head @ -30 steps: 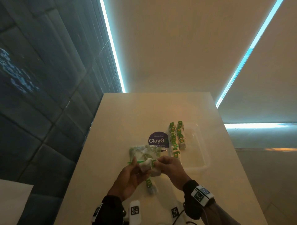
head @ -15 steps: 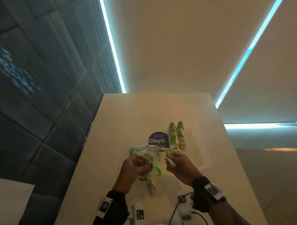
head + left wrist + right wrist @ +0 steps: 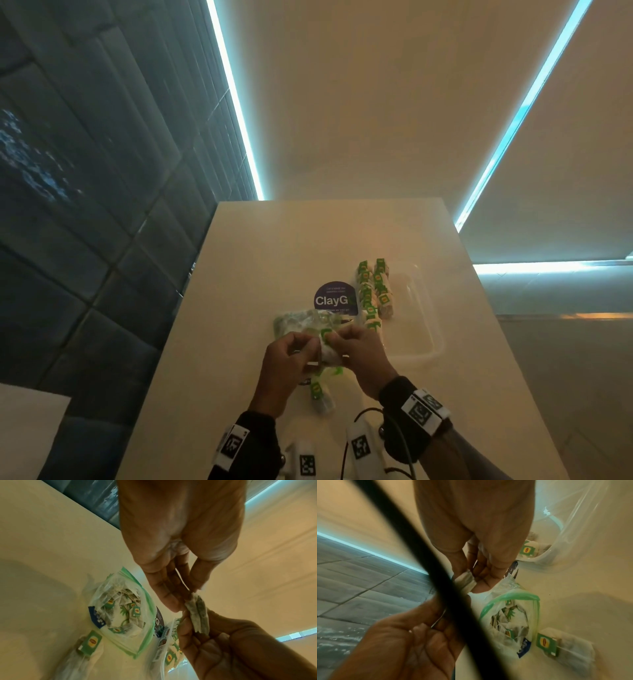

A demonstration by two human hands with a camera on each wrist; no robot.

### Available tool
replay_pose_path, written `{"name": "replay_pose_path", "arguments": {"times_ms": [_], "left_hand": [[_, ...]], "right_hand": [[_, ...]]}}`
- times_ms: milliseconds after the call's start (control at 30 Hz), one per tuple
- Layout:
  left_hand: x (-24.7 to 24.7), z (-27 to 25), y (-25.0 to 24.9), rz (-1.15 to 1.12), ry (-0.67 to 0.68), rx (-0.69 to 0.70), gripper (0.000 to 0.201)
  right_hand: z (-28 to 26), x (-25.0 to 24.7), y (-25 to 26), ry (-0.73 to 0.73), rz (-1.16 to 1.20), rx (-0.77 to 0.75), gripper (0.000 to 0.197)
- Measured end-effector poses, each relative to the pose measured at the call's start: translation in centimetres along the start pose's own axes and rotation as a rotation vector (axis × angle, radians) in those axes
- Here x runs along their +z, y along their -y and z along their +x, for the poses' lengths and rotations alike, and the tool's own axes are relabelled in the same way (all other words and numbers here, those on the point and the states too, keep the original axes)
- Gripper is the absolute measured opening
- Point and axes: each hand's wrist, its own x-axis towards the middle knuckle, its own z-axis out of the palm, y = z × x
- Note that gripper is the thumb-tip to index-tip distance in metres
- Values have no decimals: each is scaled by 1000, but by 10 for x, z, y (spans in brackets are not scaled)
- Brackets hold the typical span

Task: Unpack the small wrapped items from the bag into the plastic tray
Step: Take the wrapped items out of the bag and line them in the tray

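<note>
Tea bag [image 3: 197,615] pinched between both hands, above the table [image 3: 239,257], just over the zip bag's [image 3: 123,609] open mouth. Left hand [image 3: 287,370] and right hand [image 3: 359,356] meet fingertip to fingertip, palms facing, each gripping one end of the packet. Plastic tray [image 3: 424,329] sits to the right, rows of tea bags already along its left side. One loose tea bag [image 3: 320,394] lies on the table below the hands. Right wrist view is partly blocked by a dark cable [image 3: 419,554].
</note>
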Motion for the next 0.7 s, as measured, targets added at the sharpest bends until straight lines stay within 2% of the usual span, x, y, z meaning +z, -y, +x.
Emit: {"name": "replay_pose_path", "arguments": {"times_ms": [167, 267, 367, 500, 533, 600, 700], "left_hand": [[3, 5, -1, 47, -53, -3, 19], [-1, 11, 5, 43, -60, 6, 22], [-4, 13, 10, 83, -27, 19, 21], [-2, 10, 13, 129, -9, 28, 12], [-2, 9, 15, 183, -17, 23, 11], [-5, 9, 27, 409, -4, -15, 25], [-9, 6, 51, 702, 73, -165, 32]], "right_hand": [[-1, 2, -7, -62, -4, -50, 24], [-2, -2, -7, 28, 59, -8, 25], [-5, -8, -9, 106, 36, 14, 24], [-4, -12, -16, 84, 10, -6, 22], [-3, -14, -17, 69, 3, -4, 21], [-1, -19, -19, 32, 9, 7, 20], [-1, -28, -19, -2, 26, 27, 16]]}}
